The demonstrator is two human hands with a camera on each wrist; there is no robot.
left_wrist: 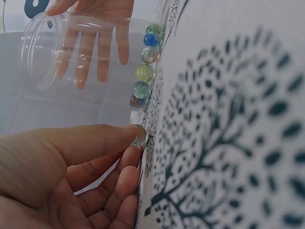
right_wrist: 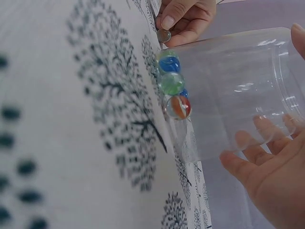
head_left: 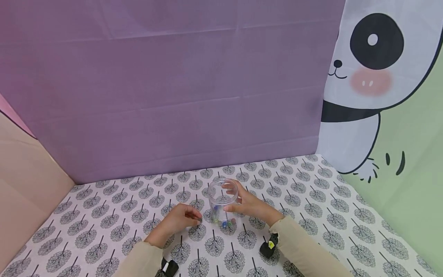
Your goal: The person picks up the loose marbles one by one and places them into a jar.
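A clear plastic jar (head_left: 215, 198) stands upright on the patterned cloth, its mouth uncovered. Around its side my right hand (head_left: 250, 204) is wrapped, thumb at the front and fingers behind, as the right wrist view also shows. Several glass marbles (left_wrist: 144, 73) in green, blue, yellow and clear lie along the jar's bottom; one with an orange and white swirl (right_wrist: 179, 107) is among them. Just left of the jar, my left hand (head_left: 180, 218) pinches a clear glass marble (right_wrist: 164, 35) between thumb and forefinger, close over the cloth.
White cloth with dark tree prints (head_left: 121, 232) covers the tabletop. A purple curtain (head_left: 173, 96) hangs along the back, a panda-printed panel (head_left: 408, 146) along the right and a beige one (head_left: 27, 192) at left. Black wrist cameras sit on both sleeves.
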